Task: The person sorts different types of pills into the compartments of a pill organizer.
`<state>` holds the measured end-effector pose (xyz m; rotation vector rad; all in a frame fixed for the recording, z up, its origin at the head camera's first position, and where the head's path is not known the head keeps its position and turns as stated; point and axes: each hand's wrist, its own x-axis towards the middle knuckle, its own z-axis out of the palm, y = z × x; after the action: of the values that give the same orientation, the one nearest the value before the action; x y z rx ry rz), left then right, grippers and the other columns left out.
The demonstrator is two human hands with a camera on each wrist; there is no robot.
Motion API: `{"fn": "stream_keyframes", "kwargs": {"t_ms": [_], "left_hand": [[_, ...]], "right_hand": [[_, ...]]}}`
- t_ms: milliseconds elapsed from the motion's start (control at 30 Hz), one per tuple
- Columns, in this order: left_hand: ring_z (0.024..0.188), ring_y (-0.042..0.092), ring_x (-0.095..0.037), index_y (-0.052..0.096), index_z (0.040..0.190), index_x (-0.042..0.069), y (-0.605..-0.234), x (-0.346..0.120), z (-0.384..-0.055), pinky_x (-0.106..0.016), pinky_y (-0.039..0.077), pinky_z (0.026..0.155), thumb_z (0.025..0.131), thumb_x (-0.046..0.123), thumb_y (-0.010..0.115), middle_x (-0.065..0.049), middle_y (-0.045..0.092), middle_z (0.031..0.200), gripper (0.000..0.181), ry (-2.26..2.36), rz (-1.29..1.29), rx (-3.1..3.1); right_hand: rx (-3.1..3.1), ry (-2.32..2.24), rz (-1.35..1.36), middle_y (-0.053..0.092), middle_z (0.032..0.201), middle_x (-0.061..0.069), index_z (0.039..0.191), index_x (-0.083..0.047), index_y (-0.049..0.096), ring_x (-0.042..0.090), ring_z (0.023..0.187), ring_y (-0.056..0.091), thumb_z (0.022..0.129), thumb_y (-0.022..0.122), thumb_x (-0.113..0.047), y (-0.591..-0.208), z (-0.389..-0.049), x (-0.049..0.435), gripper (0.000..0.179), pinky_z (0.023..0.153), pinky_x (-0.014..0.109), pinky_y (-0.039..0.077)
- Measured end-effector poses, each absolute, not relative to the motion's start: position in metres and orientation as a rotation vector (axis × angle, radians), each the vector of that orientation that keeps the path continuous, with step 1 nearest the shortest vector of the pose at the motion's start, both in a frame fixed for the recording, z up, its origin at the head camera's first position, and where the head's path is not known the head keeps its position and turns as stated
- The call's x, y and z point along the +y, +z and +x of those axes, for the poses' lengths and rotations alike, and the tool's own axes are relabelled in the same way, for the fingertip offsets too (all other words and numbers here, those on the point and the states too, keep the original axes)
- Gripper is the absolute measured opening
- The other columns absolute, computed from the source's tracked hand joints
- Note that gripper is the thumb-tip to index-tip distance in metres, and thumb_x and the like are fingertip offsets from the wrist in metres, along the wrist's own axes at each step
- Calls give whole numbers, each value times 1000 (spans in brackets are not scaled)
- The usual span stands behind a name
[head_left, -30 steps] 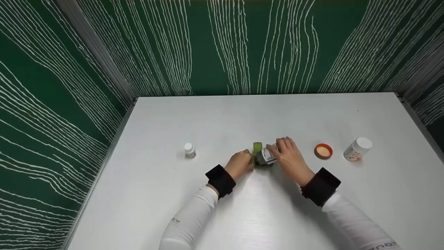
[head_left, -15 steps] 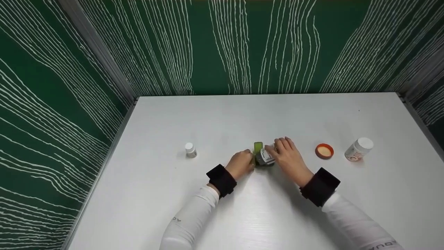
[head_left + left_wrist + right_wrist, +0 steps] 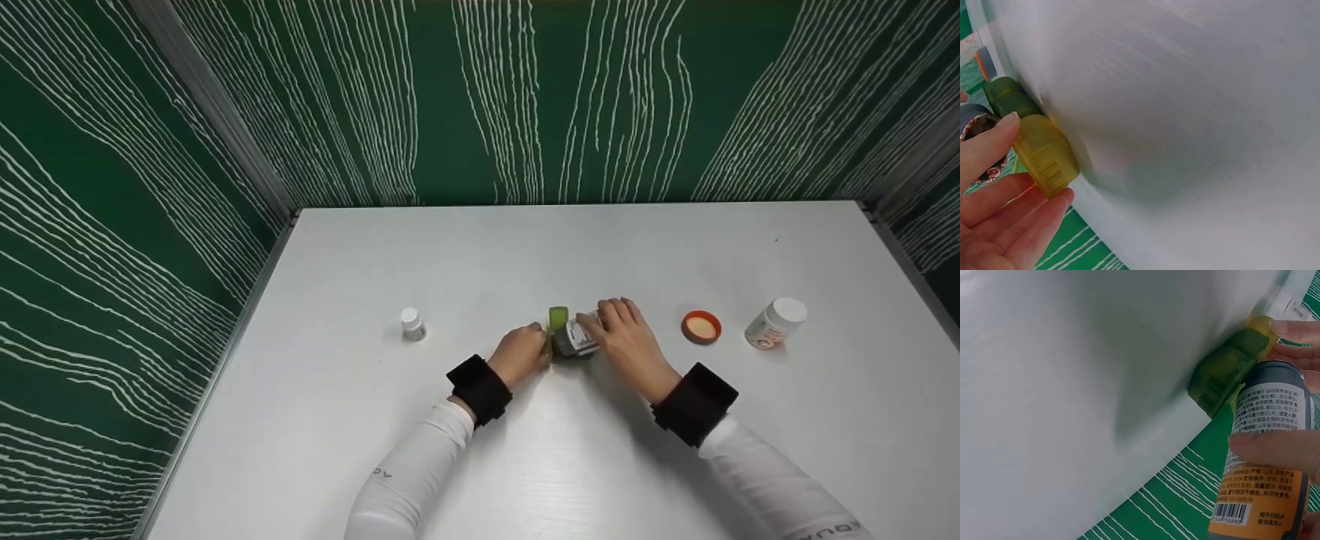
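Near the middle of the table, my left hand (image 3: 519, 355) pinches the yellow end of a translucent pill box (image 3: 1047, 154) between thumb and fingers. Its green compartments (image 3: 1224, 374) extend toward the right, and a green lid (image 3: 557, 316) stands up behind. My right hand (image 3: 628, 345) grips a dark grey supplement bottle (image 3: 1266, 455) with a white and orange label. Tilted to the left, the bottle has its uncapped mouth (image 3: 981, 125) close over the pill box. Pieces show inside the mouth in the left wrist view. The fingers partly hide the pill box in the head view.
An orange-rimmed cap (image 3: 701, 328) lies upside down right of the right hand. Beyond it stands a white bottle (image 3: 776, 324) with a white lid. To the left is a small white bottle (image 3: 412, 325). Green walls with white lines surround the white table (image 3: 480, 255).
The grey bottle and my right hand have shifted slightly left and then back right over the pill box. My left hand has stayed almost still on the pill box.
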<state>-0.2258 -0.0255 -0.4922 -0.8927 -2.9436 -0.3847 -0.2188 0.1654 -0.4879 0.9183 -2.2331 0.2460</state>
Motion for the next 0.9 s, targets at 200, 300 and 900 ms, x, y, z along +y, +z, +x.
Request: {"fn": "stream_keyframes", "kwargs": {"t_ms": [200,300,900], "left_hand": [[60,55,-15,61,70,4,-492,-25,-226,-26,45,55,72,9,63,-4,56,74,6,-375,-887,-2951],[60,55,-15,62,71,4,-493,-25,-227,-25,45,54,73,9,63,-4,56,74,6,-378,-891,-2946],[63,54,-14,62,70,5,-497,-28,-224,-23,44,58,71,3,63,-3,56,74,3,-608,-877,-2945]], "right_hand": [[-2355,329,873,49,91,24,102,-2,61,39,86,48,59,63,16,-494,-221,171,47,81,50,39],[-2448,430,837,48,94,25,108,-1,58,41,89,46,53,73,13,-496,-219,176,58,83,51,37],[-2522,1777,463,52,114,19,118,4,39,23,102,50,64,73,6,-483,-178,184,64,90,43,35]]}}
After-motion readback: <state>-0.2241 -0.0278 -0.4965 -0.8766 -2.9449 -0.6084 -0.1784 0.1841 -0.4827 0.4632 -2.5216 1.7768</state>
